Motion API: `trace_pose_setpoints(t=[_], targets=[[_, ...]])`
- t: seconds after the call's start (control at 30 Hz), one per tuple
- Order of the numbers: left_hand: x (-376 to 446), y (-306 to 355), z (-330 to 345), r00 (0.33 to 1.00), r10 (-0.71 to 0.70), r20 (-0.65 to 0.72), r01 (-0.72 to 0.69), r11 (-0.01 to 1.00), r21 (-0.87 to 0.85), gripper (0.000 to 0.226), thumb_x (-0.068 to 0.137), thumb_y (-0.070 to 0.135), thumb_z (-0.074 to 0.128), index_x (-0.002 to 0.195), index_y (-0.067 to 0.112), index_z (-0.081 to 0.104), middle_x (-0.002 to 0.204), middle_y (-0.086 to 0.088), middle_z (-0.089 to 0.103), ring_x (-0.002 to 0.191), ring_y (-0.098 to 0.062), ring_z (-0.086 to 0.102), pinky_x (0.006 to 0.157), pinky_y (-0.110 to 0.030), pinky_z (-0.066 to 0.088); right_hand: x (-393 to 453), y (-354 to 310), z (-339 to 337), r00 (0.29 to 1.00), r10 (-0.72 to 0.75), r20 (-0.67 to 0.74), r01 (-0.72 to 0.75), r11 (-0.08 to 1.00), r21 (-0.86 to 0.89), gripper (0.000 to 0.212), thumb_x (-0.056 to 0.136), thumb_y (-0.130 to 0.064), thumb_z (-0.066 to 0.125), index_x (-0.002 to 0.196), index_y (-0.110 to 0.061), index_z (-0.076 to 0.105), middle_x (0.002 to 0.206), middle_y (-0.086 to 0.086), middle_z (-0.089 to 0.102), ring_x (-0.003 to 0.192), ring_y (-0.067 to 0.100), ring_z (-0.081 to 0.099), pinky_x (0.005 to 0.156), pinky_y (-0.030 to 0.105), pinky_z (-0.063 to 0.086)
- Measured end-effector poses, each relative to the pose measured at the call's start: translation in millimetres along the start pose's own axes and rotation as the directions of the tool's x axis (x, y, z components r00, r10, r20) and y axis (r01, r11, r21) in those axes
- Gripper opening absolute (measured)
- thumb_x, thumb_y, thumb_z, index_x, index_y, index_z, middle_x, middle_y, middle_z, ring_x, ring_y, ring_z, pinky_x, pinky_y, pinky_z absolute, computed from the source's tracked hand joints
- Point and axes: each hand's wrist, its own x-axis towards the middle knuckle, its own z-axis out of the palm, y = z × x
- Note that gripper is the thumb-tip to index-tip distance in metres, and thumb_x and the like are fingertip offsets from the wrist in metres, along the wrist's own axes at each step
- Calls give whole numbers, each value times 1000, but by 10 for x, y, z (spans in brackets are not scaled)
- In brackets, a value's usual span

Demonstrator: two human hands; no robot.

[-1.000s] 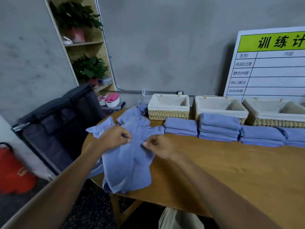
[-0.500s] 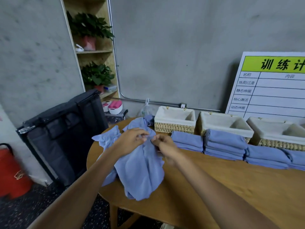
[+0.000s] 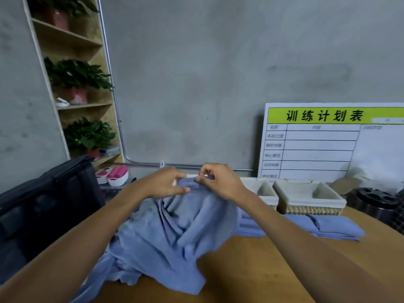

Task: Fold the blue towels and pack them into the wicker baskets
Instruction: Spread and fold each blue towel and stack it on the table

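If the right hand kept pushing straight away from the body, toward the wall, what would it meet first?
Probably the nearest wicker basket, right behind the right hand, which pinches the raised blue towel. Depth is unclear, so the hand might pass above its rim and reach the grey wall.

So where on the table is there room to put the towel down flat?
Bare wood shows in front of the folded towels, between the hanging towel and the right forearm. The back edge is crowded: wicker baskets with folded stacks right against them. Both hands hold the towel's top.
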Motion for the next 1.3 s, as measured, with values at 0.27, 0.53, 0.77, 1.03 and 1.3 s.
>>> trace_pose_setpoints(t=[0.27,0.53,0.77,1.03,1.3], targets=[[365,136,-385,999,40,-2,-39,976,213,40,97,55,50,72,29,33,61,5,40,57,-6,43,54,-22,27,-83,328,-967,988,-16,-153,-32,952,-303,22,93,-48,61,97,-29,72,99,-2,72,100,21,63,72,30,42],[707,728,-274,999,36,-39,-36,999,9,38,84,23,69,68,18,36,60,3,34,55,-11,28,55,-31,24,-310,898,-1380,969,67,-236,-141,940,-310,21,96,-49,55,90,-31,65,96,-3,71,97,26,62,71,33,44],[750,844,-121,978,34,206,-141,835,532,21,78,42,58,82,22,55,64,4,52,64,-21,50,57,-33,35,-508,1091,-1669,963,76,-258,-172,911,-374,24,97,-48,52,93,-28,66,91,-2,70,92,26,60,67,32,40],[661,1077,-150,952,25,305,25,987,-160,46,79,18,70,57,23,29,59,4,25,54,-14,24,54,-33,19,-513,1167,-1936,912,143,-383,-291,886,-360,25,100,-45,51,95,-27,67,89,1,66,93,30,58,68,33,38],[637,1157,27,922,-68,380,-152,842,518,33,88,39,58,72,14,43,67,-1,44,62,-22,41,64,-38,41,-618,1196,-2077,878,207,-431,-387,837,-386,21,98,-42,55,98,-27,70,98,7,68,93,33,60,68,32,36]])
